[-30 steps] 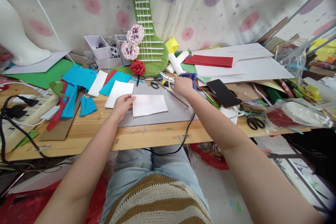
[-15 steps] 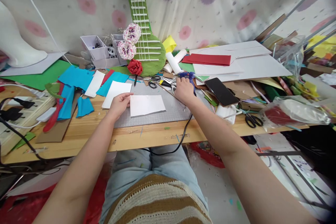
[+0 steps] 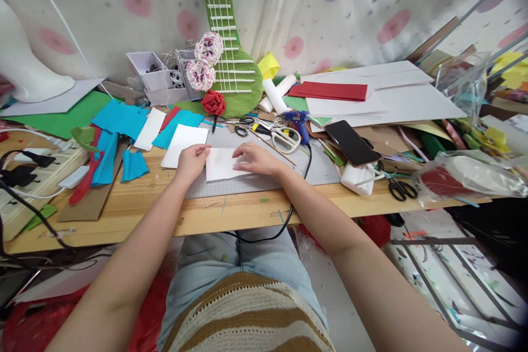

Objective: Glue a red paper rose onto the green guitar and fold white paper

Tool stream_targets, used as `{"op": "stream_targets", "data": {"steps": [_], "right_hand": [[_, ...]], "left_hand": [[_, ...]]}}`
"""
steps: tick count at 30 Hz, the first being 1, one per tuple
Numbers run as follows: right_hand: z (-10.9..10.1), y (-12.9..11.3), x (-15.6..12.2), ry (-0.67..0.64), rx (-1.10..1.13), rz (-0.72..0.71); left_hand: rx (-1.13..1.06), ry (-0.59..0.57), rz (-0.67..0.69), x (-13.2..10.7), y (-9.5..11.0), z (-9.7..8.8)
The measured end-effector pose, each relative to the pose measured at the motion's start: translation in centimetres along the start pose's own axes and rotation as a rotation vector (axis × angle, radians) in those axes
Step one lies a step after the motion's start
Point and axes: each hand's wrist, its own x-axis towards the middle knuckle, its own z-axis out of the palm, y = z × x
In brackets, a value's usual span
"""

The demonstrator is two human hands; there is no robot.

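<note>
A blank white sheet of paper lies on the grey cutting mat in front of me. My left hand pinches its upper left corner between thumb and fingers. Over the right part of the same sheet is my right hand, its fingers bent and apart, holding nothing; whether the fingertips touch the paper I cannot tell. Beyond the left hand rests a stack of white paper. White-handled scissors and a blue glue gun lie past the right hand.
A green paper guitar with paper flowers stands at the back. Blue crepe paper and a power strip are at left. A phone, black scissors and white boards lie at right. The glue gun's cable crosses the table edge.
My right hand has come away from the glue gun and moved left and nearer, over the sheet. The left hand keeps its pinch on the paper.
</note>
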Motion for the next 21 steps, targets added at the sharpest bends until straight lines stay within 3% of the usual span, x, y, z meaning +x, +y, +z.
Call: {"op": "stream_targets", "data": {"steps": [4, 8, 14, 17, 21], "right_hand": [[-0.5, -0.2, -1.0, -0.120, -0.103, -0.080], [-0.5, -0.9, -1.3, -0.132, -0.250, -0.110], [0.0, -1.3, -1.2, -0.114, -0.302, -0.122], [0.1, -1.0, -1.3, -0.075, -0.245, -0.103], [0.0, 0.4, -1.1, 0.129, -0.096, 0.079]], "left_hand": [[0.046, 0.012, 0.038, 0.5, -0.8, -0.1], [0.027, 0.023, -0.005, 0.5, -0.6, 0.0], [0.027, 0.044, -0.050, 0.2, 0.5, 0.2], [0.005, 0.044, -0.099, -0.2, 1.3, 0.2], [-0.021, -0.047, -0.099, -0.9, 2.3, 0.2]]}}
